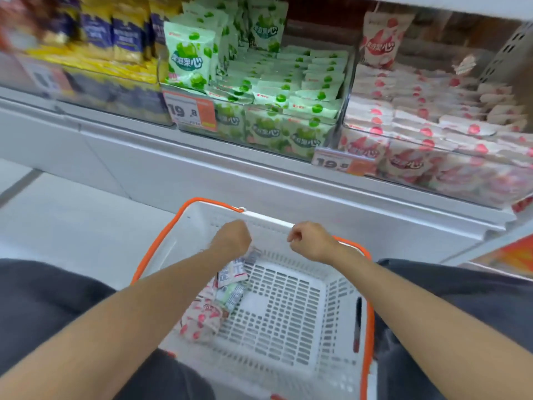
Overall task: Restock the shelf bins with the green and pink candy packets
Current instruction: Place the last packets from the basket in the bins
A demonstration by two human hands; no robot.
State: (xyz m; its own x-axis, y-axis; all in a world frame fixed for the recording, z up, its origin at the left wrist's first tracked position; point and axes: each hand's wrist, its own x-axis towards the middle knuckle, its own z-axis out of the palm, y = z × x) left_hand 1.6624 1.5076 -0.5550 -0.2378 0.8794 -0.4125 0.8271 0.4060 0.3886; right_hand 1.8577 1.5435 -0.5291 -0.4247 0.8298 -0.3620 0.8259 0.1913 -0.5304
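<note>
A white basket (340,287) with an orange rim sits on the floor between my knees. A few candy packets lie in its left part: a pink one (202,319), a green one (230,295) and a white-backed one (230,274). My left hand (230,238) hovers over them with fingers curled down, and it seems to grip the top of the white-backed packet. Beside the basket's far rim, my right hand (311,241) is curled and holds nothing. The green packet bin (288,90) and pink packet bin (432,111) are on the shelf above.
Blue and yellow packets (115,39) fill the bin to the left. Price tags (190,111) (340,163) hang on the clear bin fronts. A white shelf ledge (259,180) juts out between basket and bins. My dark-trousered knees (43,298) flank the basket.
</note>
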